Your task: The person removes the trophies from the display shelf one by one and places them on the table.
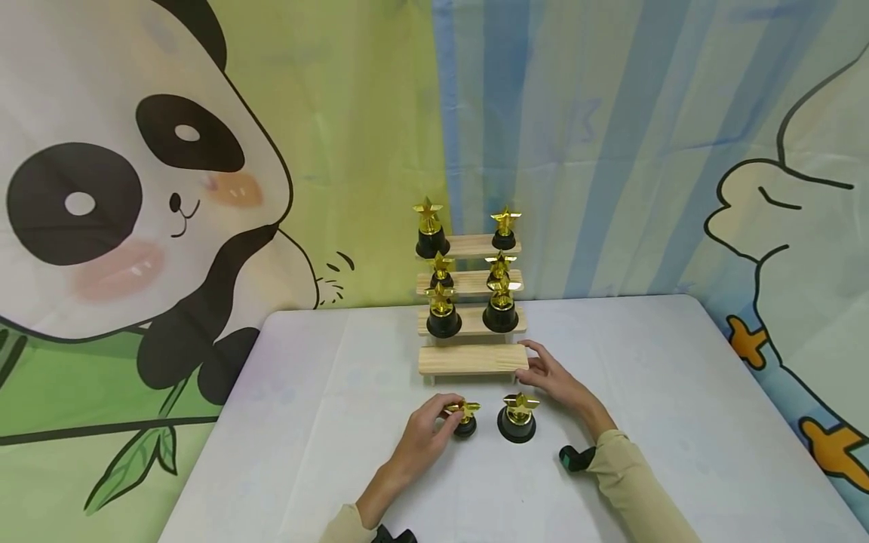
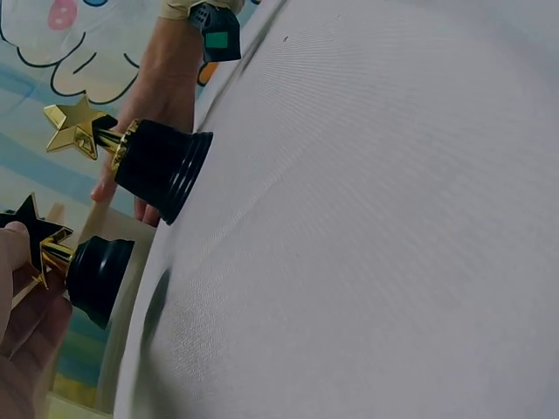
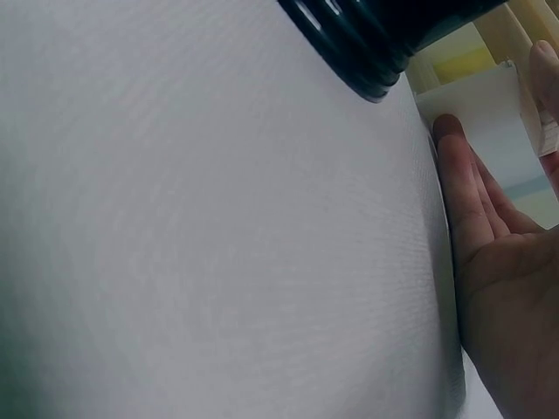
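Note:
Small trophies with gold stars on black bases are the main objects. My left hand (image 1: 424,441) pinches one star trophy (image 1: 465,424) by its gold top; in the left wrist view its black base (image 2: 98,278) hangs slightly above the white tabletop. To its right, another star trophy (image 1: 517,424) stands upright on the table. My right hand (image 1: 560,385) holds the right end of the lowest step of a wooden stepped stand (image 1: 471,360), thumb at the front corner and index finger at the back. Lower fingers (image 3: 463,183) lie along the table beside the stand's white leg.
Pairs of star trophies stand on the three upper steps, including one at top left (image 1: 431,234) and one at lower right (image 1: 501,313). A printed panda curtain (image 1: 366,151) hangs behind the white table (image 1: 326,407). A dark wrist device (image 1: 575,458) sits at the right sleeve.

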`<state>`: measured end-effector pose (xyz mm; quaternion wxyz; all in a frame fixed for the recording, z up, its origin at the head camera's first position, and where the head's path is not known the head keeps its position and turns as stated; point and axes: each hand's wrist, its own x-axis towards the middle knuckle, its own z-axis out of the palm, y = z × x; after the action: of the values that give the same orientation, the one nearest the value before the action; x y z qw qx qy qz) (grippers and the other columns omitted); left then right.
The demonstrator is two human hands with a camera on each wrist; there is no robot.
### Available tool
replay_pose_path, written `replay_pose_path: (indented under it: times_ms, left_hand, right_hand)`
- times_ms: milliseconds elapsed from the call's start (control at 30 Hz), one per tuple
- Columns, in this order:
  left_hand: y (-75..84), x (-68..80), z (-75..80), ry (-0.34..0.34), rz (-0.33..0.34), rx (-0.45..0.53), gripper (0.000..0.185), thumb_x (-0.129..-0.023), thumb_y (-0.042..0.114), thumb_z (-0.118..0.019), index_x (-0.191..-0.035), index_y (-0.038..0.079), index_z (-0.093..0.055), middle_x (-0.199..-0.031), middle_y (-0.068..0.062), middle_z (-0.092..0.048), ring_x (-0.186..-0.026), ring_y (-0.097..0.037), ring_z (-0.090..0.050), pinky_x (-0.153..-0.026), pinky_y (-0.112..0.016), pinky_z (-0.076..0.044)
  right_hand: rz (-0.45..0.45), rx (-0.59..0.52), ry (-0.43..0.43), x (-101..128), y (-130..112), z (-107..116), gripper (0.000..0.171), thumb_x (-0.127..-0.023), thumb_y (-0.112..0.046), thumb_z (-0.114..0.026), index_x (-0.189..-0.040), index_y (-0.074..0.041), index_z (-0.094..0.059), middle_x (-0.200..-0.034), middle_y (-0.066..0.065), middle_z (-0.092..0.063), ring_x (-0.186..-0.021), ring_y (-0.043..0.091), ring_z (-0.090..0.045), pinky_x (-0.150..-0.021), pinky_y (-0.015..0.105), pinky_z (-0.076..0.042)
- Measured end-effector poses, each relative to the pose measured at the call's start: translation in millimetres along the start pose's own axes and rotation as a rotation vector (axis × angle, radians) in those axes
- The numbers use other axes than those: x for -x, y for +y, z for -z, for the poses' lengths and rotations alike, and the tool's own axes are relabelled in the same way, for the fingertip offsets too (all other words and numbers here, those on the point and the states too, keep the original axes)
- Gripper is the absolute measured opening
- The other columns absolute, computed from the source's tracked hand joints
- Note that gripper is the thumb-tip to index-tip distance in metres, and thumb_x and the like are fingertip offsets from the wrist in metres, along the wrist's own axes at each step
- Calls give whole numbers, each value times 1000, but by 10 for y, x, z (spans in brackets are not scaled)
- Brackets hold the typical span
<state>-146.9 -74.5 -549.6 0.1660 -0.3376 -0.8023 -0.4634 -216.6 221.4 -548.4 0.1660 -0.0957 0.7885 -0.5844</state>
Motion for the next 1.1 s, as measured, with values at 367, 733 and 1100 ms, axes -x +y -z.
replay_pose_path:
  times_ms: [367,733,1100]
  left_hand:
    - [7,34,-14,-15,24,7,22,-92,9,-65,-114,5,-62,-106,-4,-68,-88,-11,-66,-77,-15,-55]
    - [-1,27,-57,-31,48,22,21,-93,9,-65,-113,5,-62,-106,-5,-68,-90,-13,-66,-77,-17,-56]
    - [-47,68,-88,-62,52,20,20,-93,11,-64,-113,8,-61,-105,-4,-68,-93,-12,-66,-79,-18,-57]
  right_hand:
    - [9,-8,-21,4,12,3,66,-99,-28,-56,-151,-15,-17,-134,31,-51,-117,33,-59,-103,50,-46]
    - [-3,-4,-16,-3,32,25,66,-100,-28,-55,-151,-17,-16,-136,31,-49,-119,33,-58,-104,50,-45]
    - [21,-20,-17,-14,42,27,65,-99,-27,-56,-151,-16,-18,-132,31,-52,-114,30,-60,-102,46,-48]
